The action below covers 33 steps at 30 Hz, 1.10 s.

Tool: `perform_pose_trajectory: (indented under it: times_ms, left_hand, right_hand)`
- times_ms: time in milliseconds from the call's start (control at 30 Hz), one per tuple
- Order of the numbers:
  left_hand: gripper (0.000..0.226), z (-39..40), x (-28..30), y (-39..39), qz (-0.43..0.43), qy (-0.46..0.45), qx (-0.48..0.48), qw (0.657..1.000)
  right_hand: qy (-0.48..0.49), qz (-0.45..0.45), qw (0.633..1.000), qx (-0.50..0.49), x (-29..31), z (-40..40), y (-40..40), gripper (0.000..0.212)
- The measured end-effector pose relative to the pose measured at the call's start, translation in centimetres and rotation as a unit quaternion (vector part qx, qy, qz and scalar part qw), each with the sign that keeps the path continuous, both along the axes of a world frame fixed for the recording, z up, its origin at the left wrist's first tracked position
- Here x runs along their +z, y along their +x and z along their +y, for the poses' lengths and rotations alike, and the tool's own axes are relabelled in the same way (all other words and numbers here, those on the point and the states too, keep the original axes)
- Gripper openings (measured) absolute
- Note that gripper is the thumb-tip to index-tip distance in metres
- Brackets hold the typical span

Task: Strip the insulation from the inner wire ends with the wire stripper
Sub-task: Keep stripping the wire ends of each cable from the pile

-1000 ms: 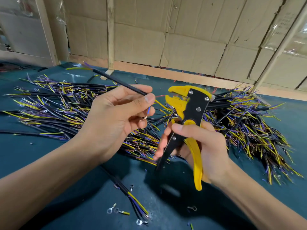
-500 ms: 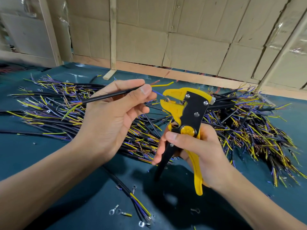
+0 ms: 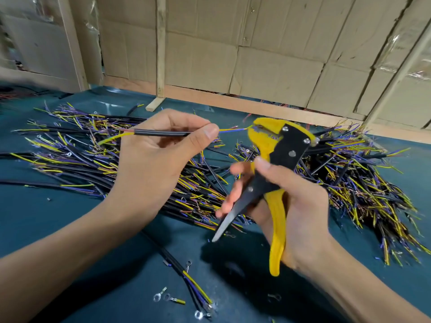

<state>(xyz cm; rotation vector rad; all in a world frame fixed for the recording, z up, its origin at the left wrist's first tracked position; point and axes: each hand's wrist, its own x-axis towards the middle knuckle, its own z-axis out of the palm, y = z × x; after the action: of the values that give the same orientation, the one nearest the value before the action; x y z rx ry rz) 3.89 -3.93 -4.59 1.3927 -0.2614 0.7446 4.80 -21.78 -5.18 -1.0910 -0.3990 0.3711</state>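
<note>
Hands at work over a teal bench (image 3: 46,217): we see the left hand (image 3: 154,159) pinching a black cable (image 3: 161,133) between thumb and forefinger, held level, its yellow and blue inner wires (image 3: 233,130) pointing toward 3 o'clock and reaching the jaws of the wire stripper (image 3: 277,155). The right hand (image 3: 293,206) grips that yellow-and-black tool, fingers curled round its handles, which stand spread apart. Behind both hands, from 9 to 4 o'clock, lies a heap of cut cables (image 3: 349,183). Ring terminals (image 3: 163,297) and one loose cable (image 3: 186,271) sit at 6 o'clock. Cardboard panels (image 3: 268,54) fill 12 o'clock.
</note>
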Motion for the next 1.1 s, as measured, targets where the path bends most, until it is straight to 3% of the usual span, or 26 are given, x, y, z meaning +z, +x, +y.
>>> perform_pose_trajectory:
  times_ms: [100,200,267,300,367,467,500,533,600,767,867,1000,1033,1100]
  left_hand:
    - [0.011,-0.8,-0.3,-0.7,-0.020,0.083,-0.022,0.996]
    - [0.009,-1.8,-1.1,-1.3,-0.020,0.115,-0.149,0.982]
    - [0.014,-1.3,-1.3,-1.0,-0.010,0.153,-0.142,0.978]
    - [0.019,-0.6,-1.4,-0.6,-0.008,0.215,-0.097,0.972]
    - [0.025,1.1,-1.3,0.3,-0.008,0.398,0.005,0.917]
    - [0.031,3.2,-1.5,1.6,0.055,0.645,0.033,0.761]
    - [0.032,3.5,-1.6,1.8,0.102,0.689,0.030,0.716]
    - [0.033,3.7,-1.5,1.9,0.142,0.705,0.022,0.694]
    - [0.030,3.9,-1.4,2.0,0.150,0.689,0.009,0.709]
    - [0.019,4.1,-1.2,1.9,0.062,0.680,0.001,0.731]
    - [0.021,3.8,-1.6,1.8,-0.028,0.711,0.039,0.701]
    - [0.023,3.2,-1.1,1.8,-0.134,0.678,0.094,0.717]
    - [0.022,3.0,-1.1,1.7,-0.149,0.646,0.096,0.743]
    - [0.014,2.2,-1.1,1.3,-0.126,0.483,0.075,0.863]
  right_hand:
    - [0.054,0.023,0.998,0.014,0.4,0.2,0.2,0.048]
    - [0.031,0.029,0.999,0.007,0.4,0.0,0.3,0.023]
    - [0.030,0.039,0.999,-0.017,0.5,-0.2,0.6,0.016]
    - [0.036,0.038,0.998,-0.033,0.7,-0.3,0.9,0.015]
    - [0.043,0.034,0.995,-0.086,1.1,-1.0,1.7,0.013]
    - [0.025,0.034,0.977,-0.208,1.8,-2.9,3.4,0.012]
    - [0.020,0.035,0.969,-0.245,2.0,-3.7,4.0,0.012]
    - [0.014,0.037,0.960,-0.278,2.1,-4.4,4.6,0.011]
    - [0.005,0.041,0.944,-0.329,2.4,-5.8,5.6,0.009]
    - [-0.013,-0.002,0.930,-0.368,3.0,-7.9,6.8,0.008]
    - [-0.035,-0.069,0.914,-0.398,3.1,-8.0,6.8,0.009]
    - [-0.067,-0.179,0.876,-0.443,2.6,-6.5,5.9,0.012]
    - [-0.060,-0.198,0.885,-0.417,2.4,-6.0,5.5,0.014]
    - [-0.070,-0.223,0.917,-0.324,2.0,-5.2,4.6,0.016]
